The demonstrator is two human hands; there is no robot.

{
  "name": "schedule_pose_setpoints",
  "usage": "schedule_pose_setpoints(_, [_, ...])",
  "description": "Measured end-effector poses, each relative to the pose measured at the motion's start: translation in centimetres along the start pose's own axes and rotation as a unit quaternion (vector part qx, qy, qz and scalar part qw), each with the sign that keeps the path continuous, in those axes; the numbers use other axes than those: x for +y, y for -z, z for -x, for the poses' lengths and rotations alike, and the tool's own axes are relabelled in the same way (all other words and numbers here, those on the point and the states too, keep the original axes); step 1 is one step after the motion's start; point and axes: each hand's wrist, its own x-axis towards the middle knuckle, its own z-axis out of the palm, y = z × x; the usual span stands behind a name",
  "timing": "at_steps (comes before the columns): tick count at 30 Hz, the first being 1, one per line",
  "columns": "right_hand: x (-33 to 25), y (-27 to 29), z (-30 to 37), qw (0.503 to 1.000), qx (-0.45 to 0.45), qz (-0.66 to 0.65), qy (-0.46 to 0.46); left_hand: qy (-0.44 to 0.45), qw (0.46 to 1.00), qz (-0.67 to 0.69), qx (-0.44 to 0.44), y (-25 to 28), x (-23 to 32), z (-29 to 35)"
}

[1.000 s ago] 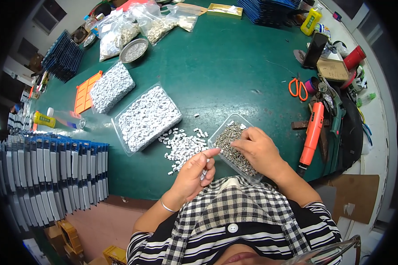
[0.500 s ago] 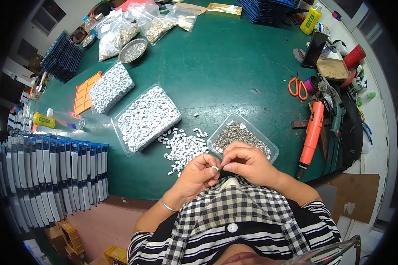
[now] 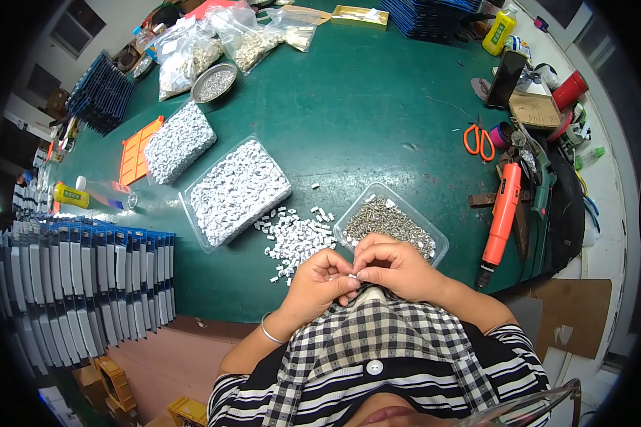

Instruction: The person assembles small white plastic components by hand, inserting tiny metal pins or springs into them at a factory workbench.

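Observation:
Close to my apron, my left hand (image 3: 320,283) pinches a small white plastic piece (image 3: 352,276) between thumb and finger. The fingertips of my right hand (image 3: 399,267) are pressed together against that piece; whatever they hold is hidden. Beyond my left hand lies a loose heap of white plastic pieces (image 3: 300,238). A clear plastic tub (image 3: 441,246) of small metal screws (image 3: 388,222) stands just past my right hand, which overlaps its near edge.
Two clear boxes heaped with white pieces (image 3: 238,188) (image 3: 180,142) stand left, beside an orange tray (image 3: 139,151). Blue-and-grey panels (image 3: 85,267) are stacked nearer left. On the right lie a red electric screwdriver (image 3: 503,220) and orange-handled scissors (image 3: 479,142). A metal bowl (image 3: 214,82) sits farther back.
My hands have come together, fingertips now meeting at the white piece. My left thumb has shifted right, covering more of the piece. The things on the table have not moved.

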Motion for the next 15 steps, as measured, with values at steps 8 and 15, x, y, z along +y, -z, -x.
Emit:
schedule_pose_setpoints(8, [0.3,-0.3,0.0,0.999,0.028,-0.020,0.000,-0.033,0.999,0.012,0.011,0.6,-0.5,-0.2])
schedule_pose_setpoints(15, [0.9,-0.7,-0.1,0.998,0.059,-0.009,0.020,-0.051,0.998,0.038,0.025,0.9,-1.2,-0.5])
